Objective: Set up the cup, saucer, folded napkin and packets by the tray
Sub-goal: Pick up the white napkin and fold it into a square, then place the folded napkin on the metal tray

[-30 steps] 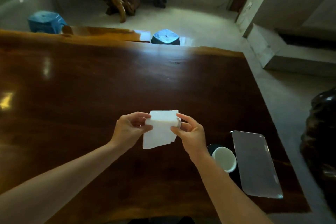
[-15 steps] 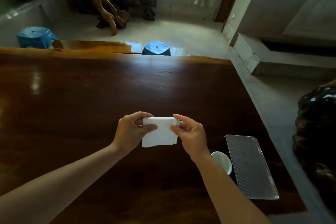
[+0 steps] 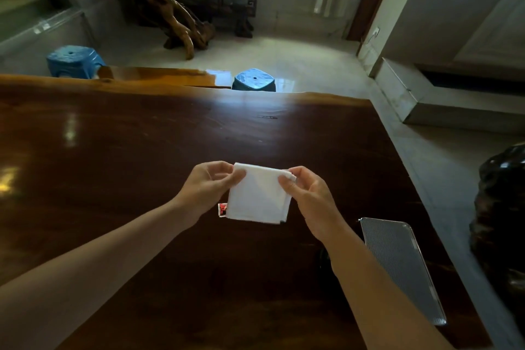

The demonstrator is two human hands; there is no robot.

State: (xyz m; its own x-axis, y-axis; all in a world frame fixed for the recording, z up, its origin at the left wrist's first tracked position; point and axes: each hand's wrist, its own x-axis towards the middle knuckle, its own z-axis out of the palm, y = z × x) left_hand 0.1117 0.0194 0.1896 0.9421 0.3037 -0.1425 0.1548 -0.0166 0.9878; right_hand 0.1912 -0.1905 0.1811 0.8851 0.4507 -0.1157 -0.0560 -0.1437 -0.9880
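Observation:
A white folded napkin [image 3: 260, 196] hangs above the dark wooden table [image 3: 142, 156], pinched at its top corners. My left hand [image 3: 208, 182] grips the top left corner and my right hand [image 3: 308, 193] grips the top right. A small red packet [image 3: 222, 210] peeks out from behind the napkin's lower left edge. A silver ribbed tray [image 3: 403, 267] lies on the table at the right. My right forearm hides the cup, and only a dark sliver of the saucer [image 3: 324, 260] shows left of that arm.
Two blue stools [image 3: 253, 81] [image 3: 74, 61] stand past the table's far edge, with a carved wood sculpture [image 3: 170, 8] behind. A dark glossy object [image 3: 500, 221] sits off the table's right edge, above the pale floor.
The napkin now hangs longer below my fingers than half a second ago. The view has tilted up and the cup has gone behind my right forearm. A red packet now shows by the napkin.

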